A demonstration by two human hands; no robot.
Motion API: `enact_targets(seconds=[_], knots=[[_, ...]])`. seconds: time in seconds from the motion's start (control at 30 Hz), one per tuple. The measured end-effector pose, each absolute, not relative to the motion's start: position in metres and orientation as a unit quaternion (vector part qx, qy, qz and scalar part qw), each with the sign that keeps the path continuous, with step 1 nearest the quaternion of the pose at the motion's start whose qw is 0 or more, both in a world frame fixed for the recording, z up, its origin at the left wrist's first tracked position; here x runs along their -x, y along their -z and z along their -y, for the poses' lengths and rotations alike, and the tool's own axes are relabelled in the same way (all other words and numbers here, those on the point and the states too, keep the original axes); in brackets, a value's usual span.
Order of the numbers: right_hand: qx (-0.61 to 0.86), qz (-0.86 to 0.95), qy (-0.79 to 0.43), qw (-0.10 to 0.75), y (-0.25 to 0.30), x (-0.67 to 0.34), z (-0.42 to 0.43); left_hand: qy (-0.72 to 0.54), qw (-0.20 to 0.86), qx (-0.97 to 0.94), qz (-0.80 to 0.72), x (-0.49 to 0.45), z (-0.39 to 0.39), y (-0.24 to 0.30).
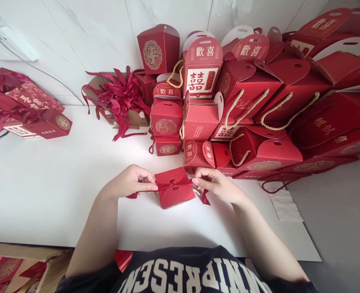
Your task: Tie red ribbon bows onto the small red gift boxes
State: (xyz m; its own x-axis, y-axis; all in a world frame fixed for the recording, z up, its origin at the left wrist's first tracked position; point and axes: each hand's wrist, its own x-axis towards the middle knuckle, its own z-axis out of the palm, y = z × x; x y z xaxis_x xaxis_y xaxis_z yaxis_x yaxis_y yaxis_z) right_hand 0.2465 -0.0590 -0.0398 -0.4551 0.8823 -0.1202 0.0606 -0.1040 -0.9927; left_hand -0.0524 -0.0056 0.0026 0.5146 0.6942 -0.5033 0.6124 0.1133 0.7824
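A small red gift box (177,198) stands on the white table in front of me, its top flaps folded together. A dark red ribbon (174,186) passes through the holes in the flaps and crosses at the middle of the top. On the left side, my left hand (136,179) pinches one end of the ribbon, with a tail hanging below the fingers. At the right, my right hand (212,184) pinches the other end, whose loose tail drops toward the table. Bits of gold rope handle show at both sides of the box.
Stacked red gift boxes (198,122) fill the back right, several with gold rope handles. A cardboard box (137,118) heaped with ribbons (118,95) stands behind. More boxes (53,124) lie at the left. An open carton (50,268) sits below the table's (85,171) front edge.
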Motion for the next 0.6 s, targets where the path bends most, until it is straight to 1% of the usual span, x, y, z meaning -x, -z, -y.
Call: enact_targets(seconds=[0.1,0.23,0.3,0.37,0.47,0.53,0.6], knots=[[0.424,0.598,-0.599,0.322,0.04,-0.251,0.057,-0.009,0.578,-0.667,-0.47,0.056,0.005,-0.002],[0.434,0.608,-0.586,0.314,0.043,-0.253,0.055,0.076,0.619,-0.693,-0.362,0.064,0.001,-0.007],[0.434,0.607,-0.589,0.311,0.044,-0.252,0.055,0.081,0.621,-0.718,-0.305,0.066,0.0,-0.009],[0.433,0.605,-0.592,0.309,0.043,-0.251,0.055,-0.005,0.599,-0.751,-0.277,0.063,0.0,-0.008],[0.428,0.606,-0.598,0.304,0.042,-0.249,0.056,-0.191,0.549,-0.765,-0.277,0.049,0.004,0.001],[0.424,0.605,-0.602,0.303,0.041,-0.249,0.056,-0.256,0.548,-0.748,-0.272,0.035,0.006,0.008],[0.423,0.599,-0.608,0.304,0.041,-0.249,0.056,-0.271,0.567,-0.726,-0.278,0.022,0.008,0.014]])
